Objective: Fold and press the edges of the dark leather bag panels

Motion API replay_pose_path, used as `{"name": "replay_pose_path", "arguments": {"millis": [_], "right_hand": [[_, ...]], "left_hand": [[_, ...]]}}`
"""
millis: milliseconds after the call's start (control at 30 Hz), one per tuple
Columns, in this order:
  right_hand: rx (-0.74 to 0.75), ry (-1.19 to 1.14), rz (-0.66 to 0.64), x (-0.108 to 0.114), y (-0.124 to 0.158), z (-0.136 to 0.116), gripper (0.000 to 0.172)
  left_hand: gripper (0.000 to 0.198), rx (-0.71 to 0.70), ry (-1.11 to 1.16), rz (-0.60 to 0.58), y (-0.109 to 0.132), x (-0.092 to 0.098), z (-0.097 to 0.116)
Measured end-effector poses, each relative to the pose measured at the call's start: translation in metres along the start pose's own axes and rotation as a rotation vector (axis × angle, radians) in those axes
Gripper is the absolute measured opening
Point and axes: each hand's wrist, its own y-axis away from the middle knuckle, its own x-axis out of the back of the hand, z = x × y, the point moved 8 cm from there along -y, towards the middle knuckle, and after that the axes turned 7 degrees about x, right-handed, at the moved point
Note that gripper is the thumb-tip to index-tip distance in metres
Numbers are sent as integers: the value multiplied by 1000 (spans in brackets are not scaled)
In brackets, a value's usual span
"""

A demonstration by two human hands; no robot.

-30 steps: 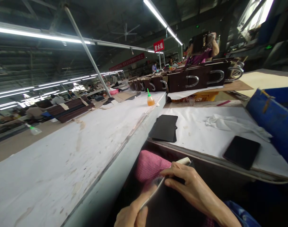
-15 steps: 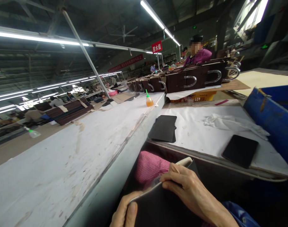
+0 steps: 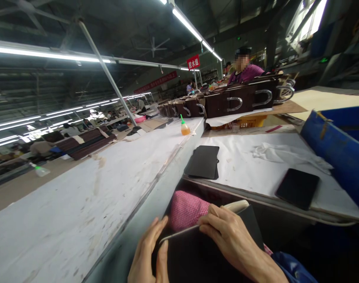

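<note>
A black leather-like panel (image 3: 197, 251) with a pale top edge lies over my lap. My right hand (image 3: 234, 236) pinches that edge near its middle, fingers curled over the far side. At the left corner, my left hand (image 3: 148, 251) has its thumb against the near face and its fingers stretched out behind. A cream-coloured rolled edge (image 3: 237, 206) shows beyond my right hand. Pink checked cloth (image 3: 188, 210) lies behind the panel. The panel's lower part runs out of view.
White-covered benches (image 3: 108, 188) meet in front. On them are black flat pieces (image 3: 204, 161), a phone-like black slab (image 3: 298, 188), a white cloth (image 3: 285, 153) and a glue bottle (image 3: 184, 127). A blue bin (image 3: 335, 145) stands right. Brown bags (image 3: 217, 104) line the back, near a person (image 3: 244, 74).
My left fingers have straightened and lifted off the panel's edge, while the thumb stays at the corner. My right hand keeps its pinch. More of the cream-coloured rolled edge shows.
</note>
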Motion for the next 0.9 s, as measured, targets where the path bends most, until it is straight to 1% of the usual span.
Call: {"name": "replay_pose_path", "arguments": {"millis": [67, 133, 167, 200, 233, 333, 367, 433, 533, 567, 633, 667, 700, 767, 900], "right_hand": [[2, -12, -8, -1, 0, -1, 18], [6, -30, -8, -1, 0, -2, 17], [6, -35, -7, -1, 0, -3, 17], [7, -35, -7, -1, 0, -4, 17], [6, -33, -13, -1, 0, -4, 17], [2, -51, -44, -5, -1, -4, 18], [-4, -63, -54, -6, -2, -3, 19], [-5, -84, -66, -6, -3, 0, 19], [33, -117, -72, -2, -2, 3, 16], [43, -133, -74, 1, 0, 4, 20], [36, -163, -81, 5, 4, 7, 40], [26, -173, -88, 7, 7, 9, 45], [17, -180, -94, 8, 9, 11, 46], [17, -180, -93, 11, 13, 16, 39], [44, -96, -34, 17, 16, 32, 15]], "left_hand": [[33, -243, -200, -1, 1, -8, 23], [35, -489, -375, -68, 5, -24, 42], [35, -584, -442, -106, 7, -32, 48], [34, -647, -495, -150, 9, -39, 51], [30, -681, -529, -190, 9, -45, 53], [14, -679, -534, -258, 7, -55, 54], [14, -679, -523, -266, 7, -57, 55], [22, -661, -501, -270, 7, -58, 54], [25, -576, -473, -309, 4, -59, 47], [24, -541, -455, -320, 2, -58, 43], [24, -474, -400, -346, -2, -55, 37], [23, -443, -361, -358, -3, -53, 34], [23, -413, -318, -372, -5, -51, 32], [23, -363, -253, -387, -7, -47, 28], [25, -303, -206, -401, -8, -43, 24]]}}
